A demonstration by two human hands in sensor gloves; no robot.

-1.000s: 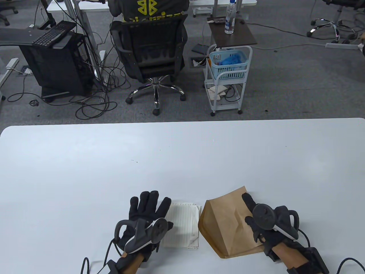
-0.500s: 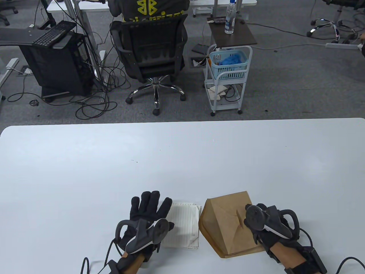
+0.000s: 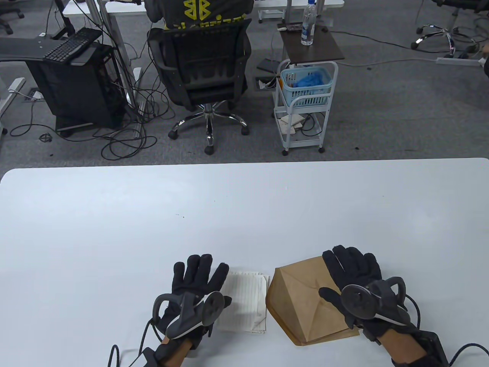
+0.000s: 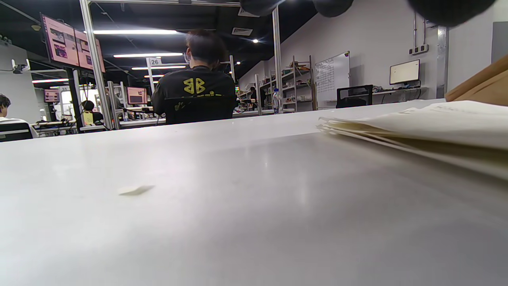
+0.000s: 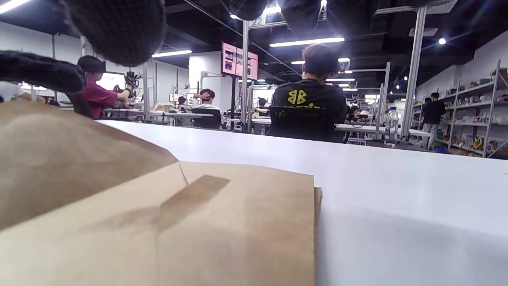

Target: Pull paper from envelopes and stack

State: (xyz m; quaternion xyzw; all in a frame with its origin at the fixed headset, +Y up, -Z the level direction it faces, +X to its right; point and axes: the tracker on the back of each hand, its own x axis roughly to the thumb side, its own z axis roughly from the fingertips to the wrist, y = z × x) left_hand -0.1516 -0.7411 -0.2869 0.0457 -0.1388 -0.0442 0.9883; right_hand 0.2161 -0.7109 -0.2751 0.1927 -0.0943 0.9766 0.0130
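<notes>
A stack of lined white paper (image 3: 244,302) lies on the white table (image 3: 244,214) near the front edge; it also shows in the left wrist view (image 4: 428,127). My left hand (image 3: 196,281) lies flat with fingers spread, resting on the paper's left edge. A stack of brown envelopes (image 3: 305,302) with a raised flap lies right of the paper, seen close in the right wrist view (image 5: 178,222). My right hand (image 3: 355,267) lies flat with fingers spread on the envelopes' right side. Neither hand grips anything.
The table's far edge (image 3: 244,162) borders an office floor with a person in a black chair (image 3: 200,65) and a white cart (image 3: 305,103). A small white scrap (image 4: 135,190) lies on the table left of the paper.
My right hand uncurled and moved forward, now lying flat with fingers spread on the envelopes. The envelope stack settled flatter. My left hand and the paper have not moved.
</notes>
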